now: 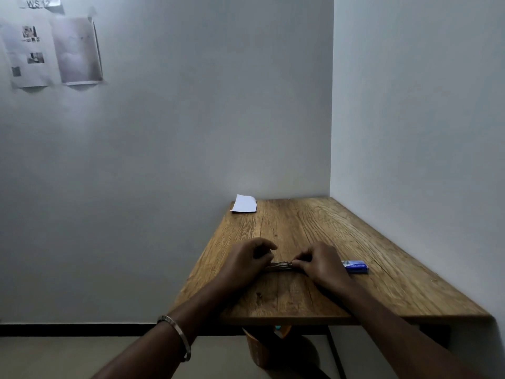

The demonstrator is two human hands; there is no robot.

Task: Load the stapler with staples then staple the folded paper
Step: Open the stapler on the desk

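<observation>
A small metal stapler (281, 265) lies on the wooden table (382, 269), between my two hands. My left hand (246, 262) grips its left end with curled fingers. My right hand (318, 262) pinches its right end. Most of the stapler is hidden by my fingers. A blue staple box (355, 266) lies just right of my right hand. The folded white paper (244, 204) rests at the table's far left corner, against the wall.
Walls close the table at the back and on the right. Printed sheets (52, 50) hang on the wall at upper left. An orange object (259, 348) sits under the table's front edge. My left wrist carries a metal bangle (177, 335).
</observation>
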